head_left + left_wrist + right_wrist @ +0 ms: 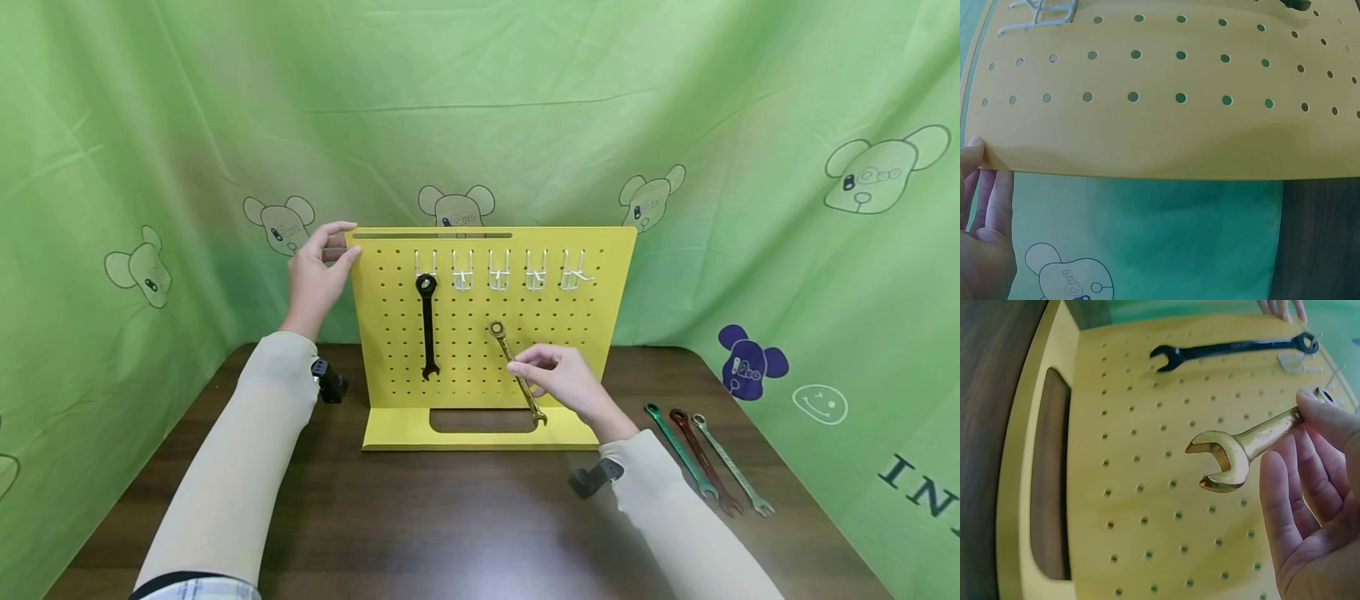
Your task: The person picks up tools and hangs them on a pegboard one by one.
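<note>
A yellow pegboard (480,333) stands upright on the table, with several white wire hooks (498,271) in a row near its top. My left hand (318,271) grips its upper left edge, thumb in front and fingers behind. Between thumb and fingers, my right hand (562,379) pinches a gold combination wrench (1266,434) at its shaft. Held in front of the board, the wrench tilts with its ring end up and its open-jawed end down. A black wrench (428,329) hangs from the leftmost hook by its ring end.
On the table (465,525), right of the board, lie a green wrench (678,450), a red wrench (705,458) and a silver wrench (731,462) side by side. A green curtain (480,108) with cartoon mouse heads surrounds the table at the back and sides.
</note>
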The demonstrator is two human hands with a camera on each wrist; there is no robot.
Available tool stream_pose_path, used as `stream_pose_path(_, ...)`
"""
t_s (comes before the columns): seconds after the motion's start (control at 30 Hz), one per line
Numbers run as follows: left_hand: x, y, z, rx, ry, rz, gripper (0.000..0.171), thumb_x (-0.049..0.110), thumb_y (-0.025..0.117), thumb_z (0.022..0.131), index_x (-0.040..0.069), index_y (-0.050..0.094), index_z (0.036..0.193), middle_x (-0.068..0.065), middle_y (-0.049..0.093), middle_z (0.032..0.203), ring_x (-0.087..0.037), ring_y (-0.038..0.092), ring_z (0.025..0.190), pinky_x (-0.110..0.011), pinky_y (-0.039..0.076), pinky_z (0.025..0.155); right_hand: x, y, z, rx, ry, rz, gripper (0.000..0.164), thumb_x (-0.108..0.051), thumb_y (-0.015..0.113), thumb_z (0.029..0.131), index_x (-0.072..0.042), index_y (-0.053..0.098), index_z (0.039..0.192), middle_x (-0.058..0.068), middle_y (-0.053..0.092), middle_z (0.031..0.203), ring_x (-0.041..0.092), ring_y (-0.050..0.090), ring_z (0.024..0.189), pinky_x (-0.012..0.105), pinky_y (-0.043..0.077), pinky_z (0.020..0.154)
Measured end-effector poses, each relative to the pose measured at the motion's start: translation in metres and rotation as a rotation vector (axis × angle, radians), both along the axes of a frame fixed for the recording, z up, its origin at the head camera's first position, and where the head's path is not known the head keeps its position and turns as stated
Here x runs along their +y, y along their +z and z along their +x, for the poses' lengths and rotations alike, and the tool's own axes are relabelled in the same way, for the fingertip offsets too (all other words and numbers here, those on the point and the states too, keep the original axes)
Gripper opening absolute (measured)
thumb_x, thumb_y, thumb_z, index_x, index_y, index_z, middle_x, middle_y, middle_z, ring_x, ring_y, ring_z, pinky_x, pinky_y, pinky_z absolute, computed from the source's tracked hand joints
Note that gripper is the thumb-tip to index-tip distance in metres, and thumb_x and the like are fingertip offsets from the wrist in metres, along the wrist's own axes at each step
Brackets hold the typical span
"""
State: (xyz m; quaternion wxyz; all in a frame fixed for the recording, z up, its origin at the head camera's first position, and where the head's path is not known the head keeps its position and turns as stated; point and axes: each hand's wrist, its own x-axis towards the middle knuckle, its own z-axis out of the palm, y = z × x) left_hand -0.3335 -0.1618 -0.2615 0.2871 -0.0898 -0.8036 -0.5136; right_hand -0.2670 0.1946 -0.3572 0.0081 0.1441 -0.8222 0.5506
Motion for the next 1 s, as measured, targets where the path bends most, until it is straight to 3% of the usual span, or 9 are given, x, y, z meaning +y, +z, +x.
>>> stream_pose_path(0.3,0.001,0.001,0.0,-0.003,0.003,-0.006,0.036,0.016,0.069,0.097,0.019,0.063,0.132,-0.013,0.064,0.121,-0.028,0.063,0.111,-0.041,0.056,0.091,-0.024,0.018,-0.003,0.027,-0.006,-0.033,0.035,-0.039,0.078,0.089,-0.008,0.074,0.105,0.009,0.07,0.095,0.026,0.066,0.075,0.041,0.059,0.073)
stream_pose_path(0.67,-0.001,0.001,-0.002,-0.006,0.012,-0.004,0.035,0.017,0.069,0.097,0.019,0.064,0.132,-0.014,0.065,0.122,-0.029,0.063,0.112,-0.043,0.055,0.092,-0.046,0.037,-0.014,0.082,0.013,-0.08,0.034,-0.036,0.077,0.09,-0.007,0.073,0.107,0.01,0.069,0.095,0.023,0.065,0.075,0.037,0.059,0.072)
stream_pose_path(1.0,-0.001,-0.001,-0.002,0.008,0.007,-0.01,0.035,0.016,0.069,0.097,0.019,0.064,0.131,-0.013,0.065,0.12,-0.028,0.064,0.11,-0.042,0.056,0.09,-0.055,0.036,-0.024,0.09,0.012,-0.144,0.028,-0.03,0.077,0.09,-0.007,0.073,0.105,0.012,0.069,0.096,0.019,0.064,0.073,0.032,0.06,0.069)
